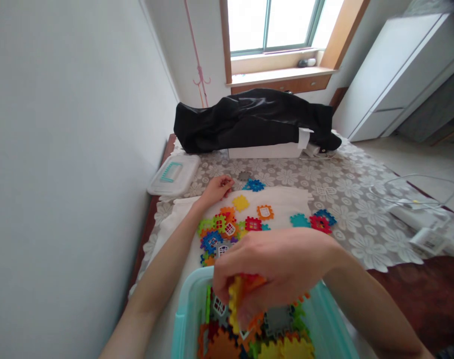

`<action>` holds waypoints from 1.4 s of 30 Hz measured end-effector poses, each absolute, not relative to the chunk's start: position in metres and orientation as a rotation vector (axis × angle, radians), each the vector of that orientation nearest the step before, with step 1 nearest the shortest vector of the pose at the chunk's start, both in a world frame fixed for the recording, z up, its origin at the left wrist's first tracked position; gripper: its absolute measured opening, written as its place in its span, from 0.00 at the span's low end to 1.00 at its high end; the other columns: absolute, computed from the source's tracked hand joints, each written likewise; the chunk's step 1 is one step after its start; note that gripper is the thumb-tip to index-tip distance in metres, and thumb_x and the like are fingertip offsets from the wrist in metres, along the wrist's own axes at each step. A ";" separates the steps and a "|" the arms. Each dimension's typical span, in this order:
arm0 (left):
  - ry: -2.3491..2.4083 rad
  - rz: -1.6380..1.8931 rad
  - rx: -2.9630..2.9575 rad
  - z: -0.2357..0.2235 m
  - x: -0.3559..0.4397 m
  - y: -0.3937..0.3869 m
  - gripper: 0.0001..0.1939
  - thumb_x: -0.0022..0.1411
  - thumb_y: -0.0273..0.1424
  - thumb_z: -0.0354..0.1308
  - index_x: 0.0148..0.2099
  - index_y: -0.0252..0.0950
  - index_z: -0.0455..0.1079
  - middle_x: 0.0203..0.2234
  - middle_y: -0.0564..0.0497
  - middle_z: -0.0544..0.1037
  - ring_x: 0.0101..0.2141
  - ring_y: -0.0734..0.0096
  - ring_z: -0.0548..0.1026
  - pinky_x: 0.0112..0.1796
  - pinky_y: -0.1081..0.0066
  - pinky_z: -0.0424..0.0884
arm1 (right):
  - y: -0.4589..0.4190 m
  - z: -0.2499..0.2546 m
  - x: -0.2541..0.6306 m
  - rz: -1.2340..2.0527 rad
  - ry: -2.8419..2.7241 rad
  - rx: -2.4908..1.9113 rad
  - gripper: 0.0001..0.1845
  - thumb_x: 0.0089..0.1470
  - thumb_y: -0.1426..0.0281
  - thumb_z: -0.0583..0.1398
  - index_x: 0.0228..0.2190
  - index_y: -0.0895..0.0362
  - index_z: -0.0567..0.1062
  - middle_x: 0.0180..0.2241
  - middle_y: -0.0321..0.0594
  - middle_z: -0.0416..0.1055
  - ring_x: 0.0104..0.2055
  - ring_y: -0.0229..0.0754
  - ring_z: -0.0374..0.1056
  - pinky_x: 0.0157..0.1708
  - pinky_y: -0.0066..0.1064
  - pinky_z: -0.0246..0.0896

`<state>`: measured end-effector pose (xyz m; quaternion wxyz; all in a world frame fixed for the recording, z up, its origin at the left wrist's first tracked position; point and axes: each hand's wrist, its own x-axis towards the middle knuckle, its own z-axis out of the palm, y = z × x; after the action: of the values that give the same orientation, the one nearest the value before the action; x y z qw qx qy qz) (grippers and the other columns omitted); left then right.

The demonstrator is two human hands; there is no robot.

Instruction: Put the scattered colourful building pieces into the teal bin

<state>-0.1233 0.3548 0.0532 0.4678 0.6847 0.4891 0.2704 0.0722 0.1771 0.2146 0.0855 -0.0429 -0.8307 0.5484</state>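
While the right hand [275, 264] was poised over the teal-rimmed tub [179, 324], its fingers were pinched round a yellow tile [233, 304], with a red-and-orange piece [252, 281] tucked in behind it. The left hand [218, 188] rested at the far edge of the white cloth [292, 198], near a blue gear-shaped piece [256, 185] and a grey tile [244, 176]; its fingers were curled, and I could not tell whether they held anything small. A heap of interlocking tiles [219, 224] lay between that hand and the tub, on the cloth over the worktop [146, 234], and more loose tiles filled the tub.

The likeliest trouble was a slip: with more than one piece in a single pinch, the rear one could have worked loose and dropped among the others. A toothed edge might also have snagged on the tub's rim, and a low wrist could have scattered the heap.

No brand or wording could be read. The pale device [429, 242] at the right seemed to carry a small label, too tiny to make out.
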 end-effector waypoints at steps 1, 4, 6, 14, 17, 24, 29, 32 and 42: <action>1.198 0.660 1.687 0.055 -0.123 0.354 0.10 0.73 0.38 0.59 0.44 0.35 0.72 0.25 0.53 0.73 0.20 0.74 0.65 0.22 0.73 0.60 | 0.176 0.211 0.069 1.645 -2.522 -0.076 0.15 0.69 0.54 0.68 0.42 0.50 0.72 0.41 0.34 0.79 0.43 0.39 0.76 0.45 0.27 0.70; 1.208 0.654 1.697 0.056 -0.122 0.354 0.11 0.73 0.38 0.59 0.44 0.35 0.72 0.26 0.52 0.74 0.20 0.74 0.65 0.22 0.73 0.60 | 0.175 0.206 0.067 1.623 -2.616 -0.045 0.21 0.60 0.54 0.75 0.46 0.48 0.76 0.45 0.34 0.81 0.46 0.40 0.80 0.47 0.24 0.73; 1.213 0.651 1.702 0.055 -0.123 0.354 0.12 0.73 0.39 0.59 0.45 0.35 0.73 0.27 0.52 0.75 0.20 0.74 0.65 0.22 0.73 0.60 | 0.177 0.210 0.071 1.605 -2.626 -0.077 0.23 0.62 0.58 0.75 0.53 0.51 0.77 0.54 0.40 0.82 0.54 0.42 0.81 0.56 0.24 0.72; 1.160 0.736 1.757 0.029 -0.127 0.369 0.16 0.71 0.43 0.62 0.46 0.34 0.75 0.29 0.51 0.77 0.27 0.71 0.72 0.29 0.73 0.66 | 0.231 0.158 0.072 1.576 -2.086 -0.433 0.22 0.71 0.53 0.67 0.50 0.59 0.80 0.46 0.42 0.82 0.45 0.39 0.78 0.47 0.30 0.74; 1.134 0.765 1.719 0.022 -0.128 0.377 0.17 0.69 0.44 0.65 0.45 0.34 0.75 0.29 0.51 0.77 0.31 0.68 0.75 0.31 0.72 0.67 | 0.250 0.120 0.058 1.202 -2.110 -0.797 0.17 0.68 0.60 0.70 0.50 0.59 0.81 0.51 0.45 0.82 0.53 0.44 0.77 0.58 0.35 0.72; 1.142 0.738 1.608 0.039 -0.127 0.369 0.12 0.71 0.40 0.62 0.46 0.35 0.73 0.28 0.52 0.77 0.24 0.73 0.70 0.26 0.73 0.64 | 0.250 0.097 0.050 0.980 -2.526 -1.017 0.51 0.62 0.53 0.75 0.76 0.60 0.66 0.79 0.56 0.56 0.81 0.58 0.55 0.81 0.48 0.49; 1.153 0.758 1.592 0.041 -0.125 0.363 0.11 0.72 0.38 0.62 0.45 0.34 0.73 0.27 0.52 0.77 0.22 0.75 0.69 0.25 0.75 0.64 | 0.255 0.086 0.045 0.948 -2.544 -0.956 0.42 0.63 0.57 0.74 0.71 0.62 0.73 0.71 0.57 0.70 0.72 0.59 0.68 0.75 0.49 0.62; 1.154 0.776 1.595 0.040 -0.124 0.364 0.10 0.72 0.37 0.62 0.44 0.34 0.74 0.27 0.52 0.78 0.23 0.74 0.70 0.26 0.75 0.66 | 0.259 0.080 0.043 0.893 -2.483 -0.873 0.30 0.67 0.58 0.71 0.65 0.57 0.80 0.67 0.51 0.75 0.68 0.56 0.73 0.72 0.47 0.66; 1.201 0.726 1.656 0.043 -0.122 0.361 0.12 0.72 0.39 0.60 0.45 0.35 0.73 0.27 0.52 0.76 0.21 0.73 0.68 0.20 0.74 0.61 | 0.245 0.091 0.044 1.076 -2.709 -0.930 0.49 0.55 0.58 0.79 0.72 0.58 0.73 0.72 0.60 0.67 0.74 0.67 0.66 0.74 0.57 0.62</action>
<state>-0.1217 0.3614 0.0428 0.4666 0.6749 0.4892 0.2957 0.0438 0.2451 0.0914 0.0410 -0.3036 -0.8848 0.3512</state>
